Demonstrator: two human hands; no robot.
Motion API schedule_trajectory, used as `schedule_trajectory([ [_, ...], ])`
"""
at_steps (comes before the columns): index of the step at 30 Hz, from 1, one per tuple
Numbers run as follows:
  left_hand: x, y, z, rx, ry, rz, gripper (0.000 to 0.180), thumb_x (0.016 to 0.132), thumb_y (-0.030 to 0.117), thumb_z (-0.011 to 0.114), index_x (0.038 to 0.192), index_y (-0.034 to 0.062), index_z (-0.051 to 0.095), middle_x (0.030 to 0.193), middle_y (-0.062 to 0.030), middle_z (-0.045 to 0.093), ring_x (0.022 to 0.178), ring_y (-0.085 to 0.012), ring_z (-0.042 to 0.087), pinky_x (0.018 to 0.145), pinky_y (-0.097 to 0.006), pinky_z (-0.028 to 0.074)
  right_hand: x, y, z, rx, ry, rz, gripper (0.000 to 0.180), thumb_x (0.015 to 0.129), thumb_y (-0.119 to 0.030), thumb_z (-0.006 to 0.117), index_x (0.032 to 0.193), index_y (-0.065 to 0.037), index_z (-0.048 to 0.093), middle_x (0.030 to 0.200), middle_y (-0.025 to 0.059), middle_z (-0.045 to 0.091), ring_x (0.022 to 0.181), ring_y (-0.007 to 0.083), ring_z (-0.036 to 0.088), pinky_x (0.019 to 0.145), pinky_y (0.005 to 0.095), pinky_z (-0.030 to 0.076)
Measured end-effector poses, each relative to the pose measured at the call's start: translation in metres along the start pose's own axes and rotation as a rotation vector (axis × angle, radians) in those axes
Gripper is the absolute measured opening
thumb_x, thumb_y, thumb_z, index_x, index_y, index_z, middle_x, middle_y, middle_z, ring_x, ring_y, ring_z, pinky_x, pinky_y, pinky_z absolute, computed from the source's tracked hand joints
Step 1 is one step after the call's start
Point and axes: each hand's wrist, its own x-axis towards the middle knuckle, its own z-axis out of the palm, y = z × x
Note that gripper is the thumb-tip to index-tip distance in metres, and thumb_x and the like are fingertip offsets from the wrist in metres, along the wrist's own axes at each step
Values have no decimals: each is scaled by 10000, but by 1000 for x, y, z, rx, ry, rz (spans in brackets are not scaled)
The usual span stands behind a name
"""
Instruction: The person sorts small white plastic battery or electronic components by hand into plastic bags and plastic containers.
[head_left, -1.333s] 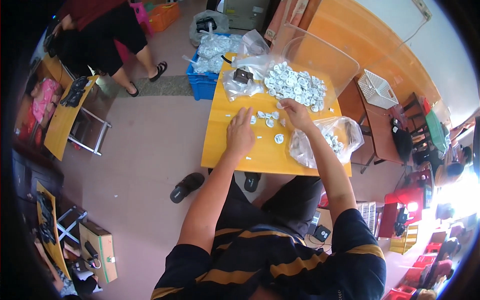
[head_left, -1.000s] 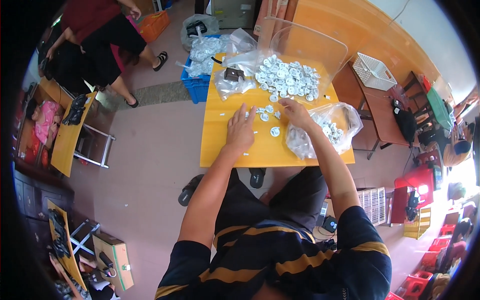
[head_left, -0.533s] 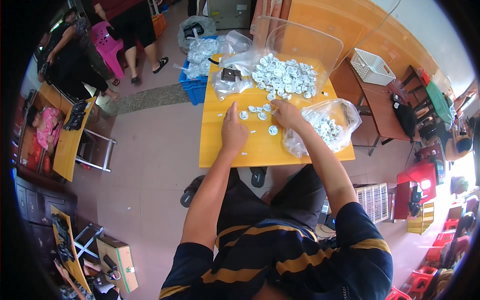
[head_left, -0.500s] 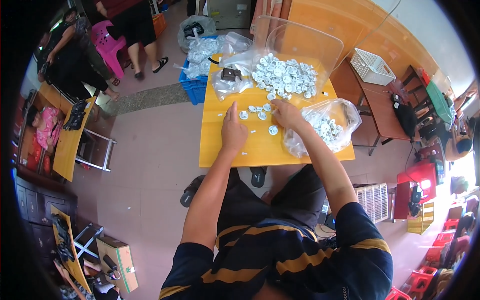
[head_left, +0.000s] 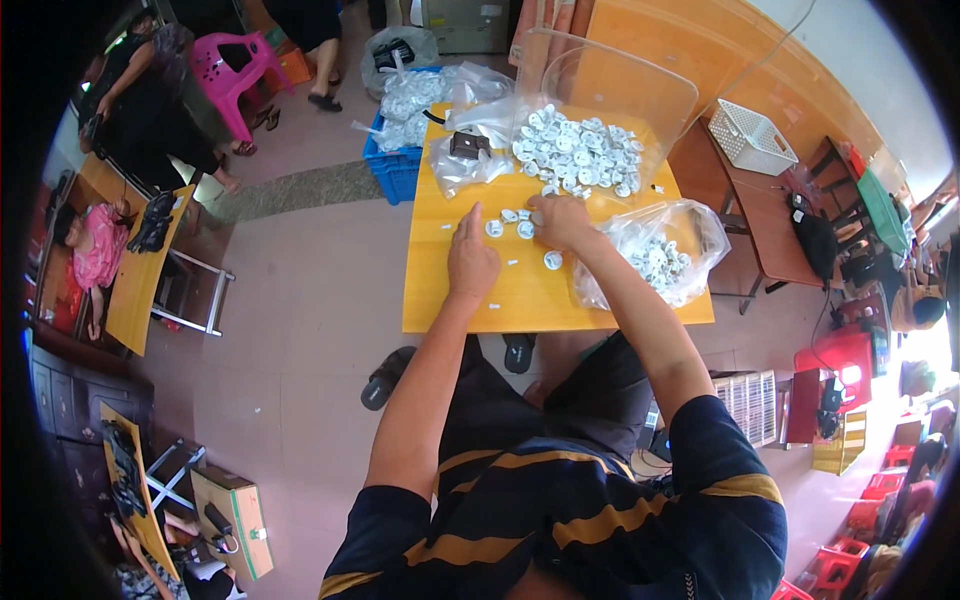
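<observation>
On the yellow table (head_left: 435, 300), my left hand (head_left: 472, 262) stands on edge with its fingers stretched out, holding nothing. My right hand (head_left: 563, 222) reaches over from the other side, its fingers bunched and bent down at a few small white round plastic parts (head_left: 525, 230). Whether a part is pinched under those fingertips is hidden. One more white round part (head_left: 553, 260) lies apart, nearer to me. Beyond the hands spreads a large heap of white round parts (head_left: 577, 152). A clear plastic bag (head_left: 708, 232) holding more such parts lies beside my right forearm.
A clear plastic bin (head_left: 655, 85) stands behind the heap. At the table's far left are a dark brown box (head_left: 468, 146) and plastic bags; next to them is a blue crate (head_left: 398, 175) of bagged goods. A side table (head_left: 765, 220) carries a white basket (head_left: 748, 135). Other people are around.
My right hand has moved slightly left, closer to the small parts and my left hand. The left hand keeps its pose. In the background, a person by the pink chair has shifted right.
</observation>
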Motion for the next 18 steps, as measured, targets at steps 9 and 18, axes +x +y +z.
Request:
schedule_trajectory([
  [9,0,-5,-1,10,-15,17,724,796,-66,546,1507,5,429,1443,-234,548,1349,-415,508,1132,-458,424,6,-19,7,-94,-19,-106,430,816,-192,745,1243,-209,697,1099,116,728,1043,326,712,880,437,567],
  [18,3,-6,-1,-132,0,-57,527,916,31,476,1439,4,530,1408,-238,591,1316,-407,544,1124,-465,426,1,-45,26,12,5,-310,261,825,-117,709,1085,-140,724,1058,145,705,1014,367,709,873,461,574],
])
